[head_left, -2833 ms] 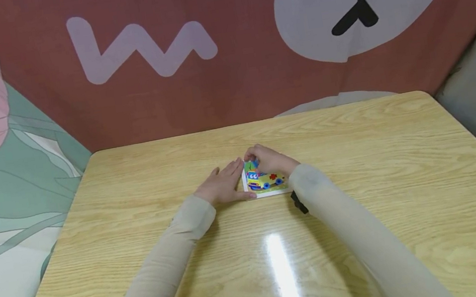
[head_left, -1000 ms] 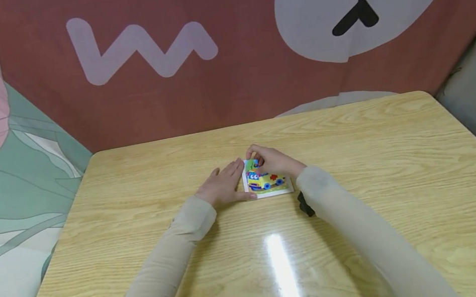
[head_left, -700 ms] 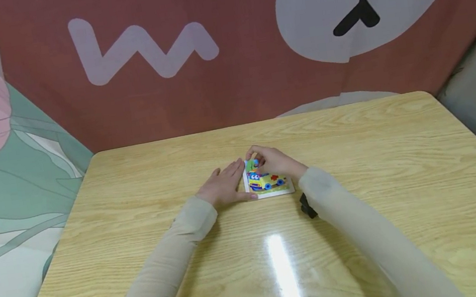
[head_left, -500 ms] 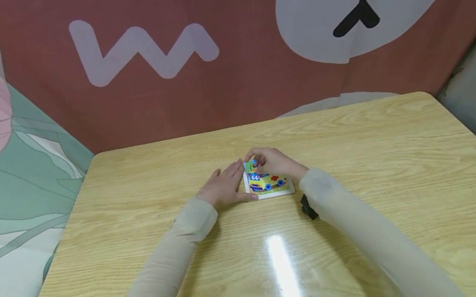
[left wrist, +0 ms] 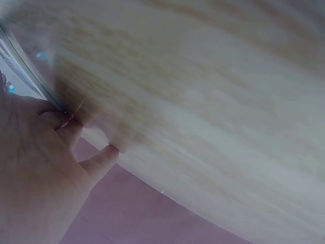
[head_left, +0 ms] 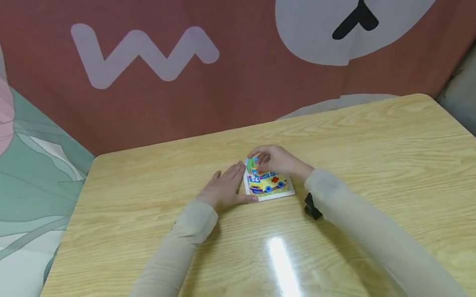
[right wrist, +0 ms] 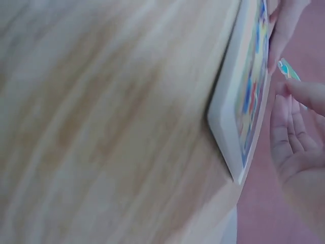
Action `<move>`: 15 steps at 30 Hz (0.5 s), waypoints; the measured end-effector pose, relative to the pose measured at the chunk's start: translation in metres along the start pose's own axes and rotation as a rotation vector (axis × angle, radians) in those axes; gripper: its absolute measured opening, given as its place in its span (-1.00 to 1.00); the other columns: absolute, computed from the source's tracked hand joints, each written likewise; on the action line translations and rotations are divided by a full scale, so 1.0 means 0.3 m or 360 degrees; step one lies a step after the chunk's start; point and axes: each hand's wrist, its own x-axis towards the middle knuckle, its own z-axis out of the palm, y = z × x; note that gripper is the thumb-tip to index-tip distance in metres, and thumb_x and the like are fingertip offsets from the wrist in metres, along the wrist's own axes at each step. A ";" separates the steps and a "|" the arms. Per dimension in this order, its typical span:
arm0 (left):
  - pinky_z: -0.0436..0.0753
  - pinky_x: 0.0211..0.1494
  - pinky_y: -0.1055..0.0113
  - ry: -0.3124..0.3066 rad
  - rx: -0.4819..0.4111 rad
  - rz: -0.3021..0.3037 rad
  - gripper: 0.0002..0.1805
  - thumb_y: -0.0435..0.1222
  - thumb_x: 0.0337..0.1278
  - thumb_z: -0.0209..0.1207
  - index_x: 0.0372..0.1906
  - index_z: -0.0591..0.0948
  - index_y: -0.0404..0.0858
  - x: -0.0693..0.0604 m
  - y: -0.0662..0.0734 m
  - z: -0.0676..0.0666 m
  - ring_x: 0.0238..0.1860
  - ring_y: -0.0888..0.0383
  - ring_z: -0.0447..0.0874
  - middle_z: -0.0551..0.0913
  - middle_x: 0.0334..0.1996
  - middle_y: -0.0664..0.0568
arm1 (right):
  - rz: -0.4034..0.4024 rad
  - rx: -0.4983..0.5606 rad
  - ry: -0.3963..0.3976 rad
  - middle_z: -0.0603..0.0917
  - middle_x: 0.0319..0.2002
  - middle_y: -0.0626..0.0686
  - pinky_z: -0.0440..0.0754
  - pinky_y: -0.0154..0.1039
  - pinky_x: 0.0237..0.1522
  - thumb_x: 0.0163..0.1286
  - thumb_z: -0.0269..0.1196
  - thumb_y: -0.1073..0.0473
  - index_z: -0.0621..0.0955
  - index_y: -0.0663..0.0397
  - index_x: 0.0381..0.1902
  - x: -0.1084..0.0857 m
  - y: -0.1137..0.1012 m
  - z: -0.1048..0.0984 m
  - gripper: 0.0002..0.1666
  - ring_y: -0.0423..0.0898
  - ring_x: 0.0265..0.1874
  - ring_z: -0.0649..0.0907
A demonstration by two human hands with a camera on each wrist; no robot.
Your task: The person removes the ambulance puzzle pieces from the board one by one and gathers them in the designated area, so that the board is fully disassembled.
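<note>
A small jigsaw puzzle in a white frame, with a yellow ambulance picture on it, lies flat on the table. My left hand rests along the frame's left side, fingers straight, the thumb at the near corner. In the left wrist view, the left hand lies against the frame's edge. My right hand pinches a green and blue puzzle piece over the upper left of the picture. The right wrist view has this puzzle piece raised above the frame, tilted, between thumb and fingers. The right hand hides the picture's upper right.
The wooden table extends around the puzzle on every side. Behind its far edge hangs a reddish-brown printed cloth. A black device is strapped below the right wrist.
My right hand has shifted slightly to the right and up with the piece, which now stands clear of the picture. The left hand has stayed in place against the frame.
</note>
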 end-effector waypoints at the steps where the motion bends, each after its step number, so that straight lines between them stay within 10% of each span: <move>1: -0.10 0.58 -0.05 -0.0004 -0.0007 -0.0004 0.12 0.40 0.11 -0.09 0.54 -0.22 -0.15 0.000 0.000 0.001 0.57 0.13 -0.28 -0.27 0.56 0.06 | 0.0006 0.0011 -0.0001 0.59 0.02 0.24 0.63 -0.06 0.06 0.36 0.18 0.32 0.51 0.10 0.20 0.000 0.003 -0.005 -0.55 0.13 0.05 0.60; 15: -0.13 0.59 -0.02 -0.0023 -0.0017 -0.0021 0.12 0.41 0.11 -0.11 0.53 -0.29 -0.12 0.000 0.002 -0.001 0.57 0.15 -0.33 -0.32 0.56 0.09 | 0.0062 0.0078 0.0045 0.55 0.07 0.24 0.58 -0.01 0.10 0.39 0.13 0.31 0.50 0.08 0.24 -0.048 0.054 -0.108 -0.54 0.14 0.07 0.55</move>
